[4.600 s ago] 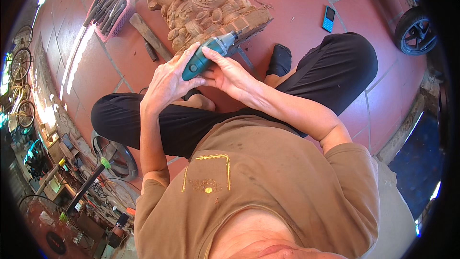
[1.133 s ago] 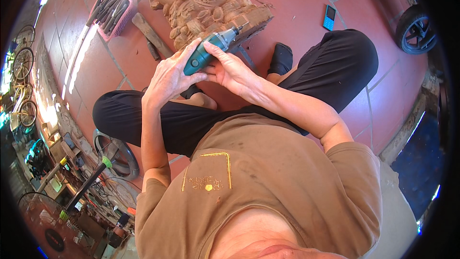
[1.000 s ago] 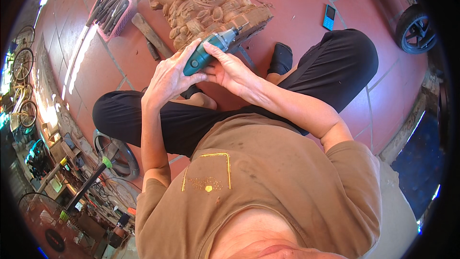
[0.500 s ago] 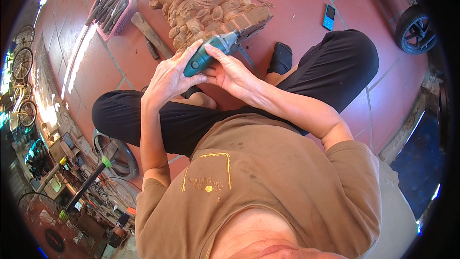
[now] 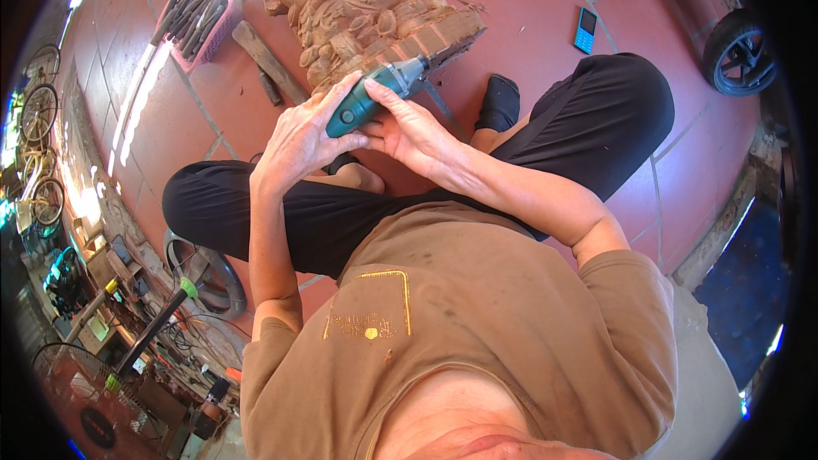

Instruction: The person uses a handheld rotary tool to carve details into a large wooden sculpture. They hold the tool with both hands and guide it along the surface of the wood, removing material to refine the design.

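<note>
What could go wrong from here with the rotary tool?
1. The green rotary tool has its nose at the carving's base edge; a skid might nick it.
2. Left hand and right hand both hold the tool, neither visibly steadying the carving, which could shift.
3. A dark-covered foot is nearby; a slip might catch it.

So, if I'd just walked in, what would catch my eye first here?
Probably the green power tool, above the middle of the view, held between the left hand and the right hand. Just beyond it, at the top, is a large brown carving. A pink basket of dark rods stands upper left; a blue phone lies upper right.
</note>
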{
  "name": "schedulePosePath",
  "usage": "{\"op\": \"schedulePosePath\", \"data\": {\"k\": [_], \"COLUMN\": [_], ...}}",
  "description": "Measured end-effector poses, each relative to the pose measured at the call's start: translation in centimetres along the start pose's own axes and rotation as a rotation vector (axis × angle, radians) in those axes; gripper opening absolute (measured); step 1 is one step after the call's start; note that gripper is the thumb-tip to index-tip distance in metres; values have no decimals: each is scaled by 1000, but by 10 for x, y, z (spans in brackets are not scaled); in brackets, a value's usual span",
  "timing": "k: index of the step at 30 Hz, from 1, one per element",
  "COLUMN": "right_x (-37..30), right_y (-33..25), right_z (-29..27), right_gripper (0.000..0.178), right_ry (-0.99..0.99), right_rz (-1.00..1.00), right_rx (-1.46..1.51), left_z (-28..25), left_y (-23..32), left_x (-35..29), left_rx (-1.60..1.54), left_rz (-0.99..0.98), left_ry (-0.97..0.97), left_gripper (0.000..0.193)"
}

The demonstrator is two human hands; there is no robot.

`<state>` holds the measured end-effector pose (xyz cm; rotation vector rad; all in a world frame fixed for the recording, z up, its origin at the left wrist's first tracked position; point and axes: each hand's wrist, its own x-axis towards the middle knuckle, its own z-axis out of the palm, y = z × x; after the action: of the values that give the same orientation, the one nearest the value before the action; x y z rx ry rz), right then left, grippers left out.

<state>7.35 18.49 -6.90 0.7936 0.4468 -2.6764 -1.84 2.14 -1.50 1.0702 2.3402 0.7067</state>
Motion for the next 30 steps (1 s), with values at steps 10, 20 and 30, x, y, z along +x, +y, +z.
{"op": "schedulePosePath", "data": {"k": [10,20,30], "right_x": [0,4,6], "right_y": [-2,-3,-4], "right_z": [4,0,2], "right_gripper": [39,41,39], "right_ry": [3,-20,3], "right_rz": [-13,-3,-4], "right_rx": [-17,-19,-17], "left_z": [0,1,0], "left_y": [-2,-3,-2], "left_x": [-1,0,0], "left_rx": [-8,-5,-25], "left_rz": [15,-1,-7], "left_ry": [15,20,25], "left_gripper": [89,88,88]}}
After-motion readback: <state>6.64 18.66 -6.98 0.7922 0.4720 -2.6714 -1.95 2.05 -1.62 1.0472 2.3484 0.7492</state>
